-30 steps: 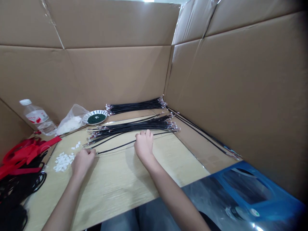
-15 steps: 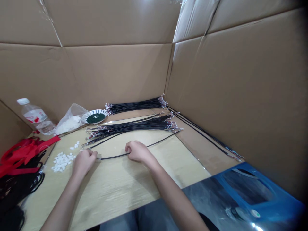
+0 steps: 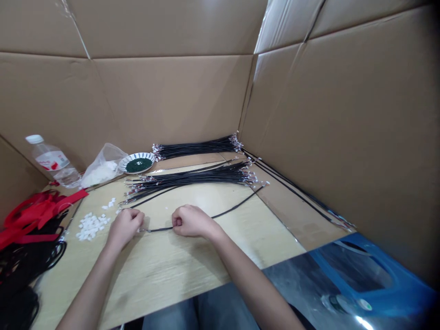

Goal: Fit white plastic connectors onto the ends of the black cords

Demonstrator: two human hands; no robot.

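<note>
Bright, even light | soft shadow under right hand (image 3: 192, 221) | glare on glossy blue sheet (image 3: 357, 284) | dark, bowed frame edges

Head-worn view, facing forward and down

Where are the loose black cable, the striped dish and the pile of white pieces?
Loose black cable (image 3: 233, 207): head view, on its free stretch toward the far end.
Striped dish (image 3: 123, 164): head view, on its left rim.
Pile of white pieces (image 3: 91, 227): head view, on the middle of the pile.

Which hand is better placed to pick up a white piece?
Left, probably: the left hand sits nearest the white pieces; the right hand is farther off, closed on the black cable.
</note>
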